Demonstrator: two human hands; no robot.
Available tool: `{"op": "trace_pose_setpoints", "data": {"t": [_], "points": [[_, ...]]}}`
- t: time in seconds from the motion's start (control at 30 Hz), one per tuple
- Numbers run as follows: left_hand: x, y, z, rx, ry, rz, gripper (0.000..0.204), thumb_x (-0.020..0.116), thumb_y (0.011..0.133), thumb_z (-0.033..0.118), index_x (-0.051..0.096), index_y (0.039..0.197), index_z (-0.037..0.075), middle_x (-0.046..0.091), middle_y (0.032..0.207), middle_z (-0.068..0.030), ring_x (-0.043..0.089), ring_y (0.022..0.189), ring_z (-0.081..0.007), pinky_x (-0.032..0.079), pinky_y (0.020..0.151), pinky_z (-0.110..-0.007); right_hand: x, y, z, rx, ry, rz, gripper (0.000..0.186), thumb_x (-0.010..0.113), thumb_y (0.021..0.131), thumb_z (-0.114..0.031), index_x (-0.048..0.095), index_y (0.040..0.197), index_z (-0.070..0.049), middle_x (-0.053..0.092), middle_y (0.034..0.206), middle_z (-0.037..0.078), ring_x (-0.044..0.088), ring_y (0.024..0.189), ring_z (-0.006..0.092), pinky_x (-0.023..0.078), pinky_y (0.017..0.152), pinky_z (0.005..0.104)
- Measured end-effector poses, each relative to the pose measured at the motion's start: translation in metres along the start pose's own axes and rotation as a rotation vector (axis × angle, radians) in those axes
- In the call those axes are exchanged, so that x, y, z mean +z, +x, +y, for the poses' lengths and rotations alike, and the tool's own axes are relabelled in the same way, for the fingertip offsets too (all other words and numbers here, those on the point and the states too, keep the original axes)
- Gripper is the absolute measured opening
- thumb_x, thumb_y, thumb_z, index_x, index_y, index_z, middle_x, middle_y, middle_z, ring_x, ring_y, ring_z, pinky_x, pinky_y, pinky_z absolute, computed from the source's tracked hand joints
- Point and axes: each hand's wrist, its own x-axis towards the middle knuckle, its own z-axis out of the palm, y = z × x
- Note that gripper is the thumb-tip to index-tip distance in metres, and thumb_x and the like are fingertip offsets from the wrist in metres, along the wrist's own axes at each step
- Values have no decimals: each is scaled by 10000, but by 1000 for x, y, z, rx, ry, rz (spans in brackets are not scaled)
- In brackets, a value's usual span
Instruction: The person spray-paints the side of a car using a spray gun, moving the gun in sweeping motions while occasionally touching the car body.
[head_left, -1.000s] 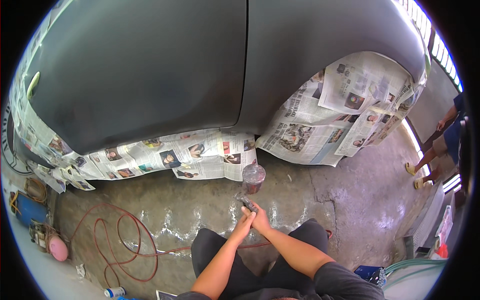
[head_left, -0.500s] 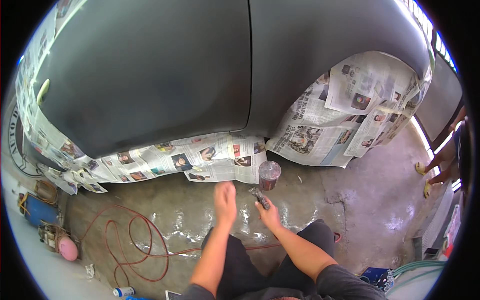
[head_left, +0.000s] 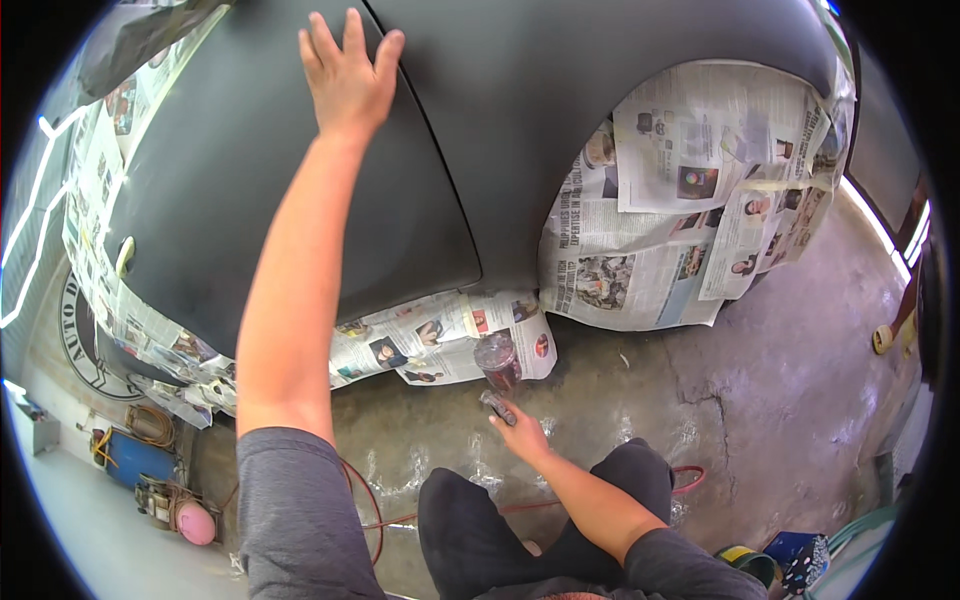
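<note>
Best go lightly: left hand [head_left: 352, 88], fingers apart, at the door [head_left: 400, 220]; right hand [head_left: 524, 436] clamped on seemingly a spray gun [head_left: 497, 408].

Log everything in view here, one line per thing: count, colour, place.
Car body: 1, dark grey, top
Newspapers: several, printed white, lower car and wheel arch
Hand tool: 1, dark grey, centre
Cup: 1, clear with dark contents, beyond tool
Hose: 1, red, floor
Tank: 1, blue, left
Round object: 1, pink, below tank
Wall emblem: 1, dark, left
Footwear: 1+, yellow, right edge
Hoses: several, green, lower right
Legs: 2, dark trousers, bottom
Left grip: 1, bare, spread over car
Right grip: 1, bare, around tool
</note>
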Motion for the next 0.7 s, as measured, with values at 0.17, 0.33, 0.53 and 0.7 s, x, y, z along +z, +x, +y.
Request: {"op": "trace_pose_setpoints", "data": {"t": [0.17, 0.33, 0.53, 0.7], "points": [[-5, 46, 0, 25, 162, -107, 724, 468, 1038, 516, 373, 1558, 21, 183, 1643, -297, 151, 1517, -468, 156, 1249, -515, -15, -9, -29, -7, -80, -29, 523, 712, 921, -425, 611, 1393, -222, 706, 1114, 241, 649, 1070, 460, 534, 878, 488], [-5, 47, 12, 5, 216, -276, 723, 436, 1042, 540, 370, 1567, 47, 170, 1652, -291, 133, 1525, -468, 148, 1253, -518, -20, -6, -26, -12, -49, -25, 529, 721, 918, -413, 613, 1388, -197, 703, 1106, 251, 648, 1061, 465, 536, 872, 485], [-7, 33, 12, -11, 190, -303, 727, 424, 1046, 540, 345, 1580, 53, 163, 1658, -284, 123, 1530, -465, 138, 1256, -516, -17, -2, -17, -41, 12, -11, 532, 718, 922, -409, 610, 1391, -181, 703, 1114, 250, 647, 1068, 463, 536, 879, 480], [-7, 23, 13, 10, 208, -321, 739, 415, 1049, 543, 328, 1583, 41, 160, 1658, -287, 117, 1534, -461, 132, 1258, -511, -16, -1, -14, -37, 11, -19, 543, 720, 921, -406, 606, 1394, -164, 699, 1140, 249, 642, 1092, 457, 534, 895, 470]]}}
